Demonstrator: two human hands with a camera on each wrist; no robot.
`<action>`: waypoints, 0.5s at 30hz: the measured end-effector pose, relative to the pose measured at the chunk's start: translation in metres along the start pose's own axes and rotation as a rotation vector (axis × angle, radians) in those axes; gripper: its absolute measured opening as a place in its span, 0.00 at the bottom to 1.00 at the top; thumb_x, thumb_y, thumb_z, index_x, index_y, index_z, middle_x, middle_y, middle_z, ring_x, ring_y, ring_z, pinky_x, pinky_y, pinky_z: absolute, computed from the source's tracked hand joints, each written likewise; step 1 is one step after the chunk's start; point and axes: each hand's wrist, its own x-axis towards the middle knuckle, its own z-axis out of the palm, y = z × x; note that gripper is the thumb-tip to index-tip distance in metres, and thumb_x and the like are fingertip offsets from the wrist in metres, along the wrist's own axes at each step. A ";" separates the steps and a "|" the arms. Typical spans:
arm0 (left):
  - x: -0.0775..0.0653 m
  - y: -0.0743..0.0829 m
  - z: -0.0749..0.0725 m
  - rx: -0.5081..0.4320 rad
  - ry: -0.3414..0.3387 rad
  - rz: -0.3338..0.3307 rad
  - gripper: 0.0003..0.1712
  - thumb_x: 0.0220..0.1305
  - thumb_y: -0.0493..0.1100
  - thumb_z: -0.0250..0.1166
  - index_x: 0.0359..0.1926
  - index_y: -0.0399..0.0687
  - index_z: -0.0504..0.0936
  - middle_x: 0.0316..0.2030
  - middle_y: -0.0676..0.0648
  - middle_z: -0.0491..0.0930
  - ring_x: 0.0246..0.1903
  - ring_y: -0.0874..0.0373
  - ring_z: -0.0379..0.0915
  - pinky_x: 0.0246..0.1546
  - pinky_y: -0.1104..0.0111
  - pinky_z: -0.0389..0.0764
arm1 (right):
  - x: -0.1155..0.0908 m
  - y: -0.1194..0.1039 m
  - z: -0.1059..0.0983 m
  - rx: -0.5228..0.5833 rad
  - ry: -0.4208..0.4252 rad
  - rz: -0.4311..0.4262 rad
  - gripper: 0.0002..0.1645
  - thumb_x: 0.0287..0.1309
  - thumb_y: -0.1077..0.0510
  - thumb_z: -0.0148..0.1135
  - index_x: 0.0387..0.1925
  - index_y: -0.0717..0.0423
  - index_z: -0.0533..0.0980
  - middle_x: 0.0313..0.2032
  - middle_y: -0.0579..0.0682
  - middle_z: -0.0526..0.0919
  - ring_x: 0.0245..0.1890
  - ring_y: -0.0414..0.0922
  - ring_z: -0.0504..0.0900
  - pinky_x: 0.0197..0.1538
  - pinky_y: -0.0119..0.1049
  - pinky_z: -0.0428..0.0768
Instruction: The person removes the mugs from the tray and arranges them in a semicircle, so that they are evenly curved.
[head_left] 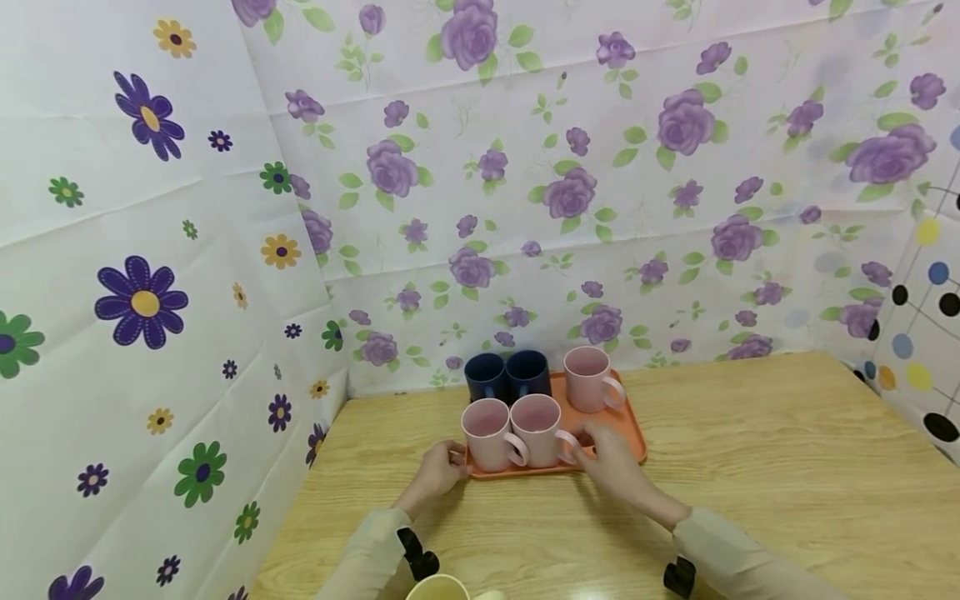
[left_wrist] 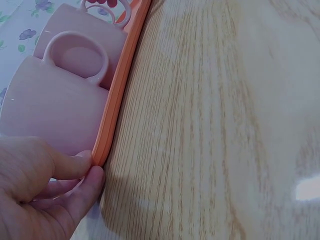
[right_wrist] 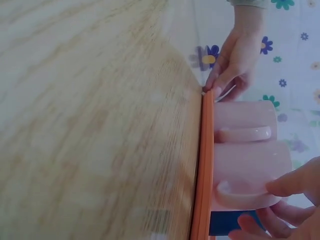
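An orange tray (head_left: 628,425) lies on the table with several mugs on it. At its front left stand two pink mugs side by side, the left pink mug (head_left: 483,443) and the right pink mug (head_left: 534,440). My left hand (left_wrist: 45,192) pinches the tray's near left corner between thumb and finger. With thumb and fingers, my right hand (head_left: 611,460) grips the handle (right_wrist: 245,201) of the right pink mug. Behind these two are navy mugs (head_left: 528,373). A third pink mug (head_left: 587,385) occupies the tray's back right, its handle pointing right.
A yellow mug (head_left: 438,588) shows at the bottom edge of the head view, between the forearms. The wooden table (head_left: 750,467) backs onto a floral cloth (head_left: 570,192). A second flowered cloth (head_left: 142,375) hangs at the left, and a dotted one (head_left: 918,333) at the right.
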 end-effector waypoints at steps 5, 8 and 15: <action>0.001 0.000 -0.001 -0.004 -0.006 -0.009 0.20 0.56 0.31 0.67 0.49 0.26 0.75 0.33 0.37 0.82 0.30 0.60 0.76 0.31 0.72 0.80 | 0.002 -0.001 -0.001 0.026 -0.043 0.057 0.05 0.55 0.63 0.68 0.33 0.52 0.80 0.28 0.43 0.82 0.31 0.37 0.81 0.35 0.29 0.82; 0.002 -0.001 -0.001 -0.005 -0.006 -0.008 0.20 0.56 0.31 0.67 0.49 0.25 0.75 0.33 0.37 0.82 0.30 0.59 0.77 0.31 0.71 0.81 | 0.004 -0.001 -0.002 0.018 -0.039 0.070 0.07 0.51 0.63 0.71 0.29 0.51 0.79 0.26 0.41 0.82 0.29 0.36 0.80 0.33 0.26 0.80; 0.003 -0.005 0.001 -0.015 -0.005 -0.026 0.20 0.56 0.32 0.68 0.49 0.27 0.76 0.34 0.37 0.82 0.32 0.57 0.77 0.32 0.70 0.81 | 0.005 0.003 0.000 0.034 -0.015 0.029 0.11 0.45 0.65 0.72 0.24 0.50 0.77 0.21 0.41 0.78 0.24 0.33 0.75 0.28 0.26 0.76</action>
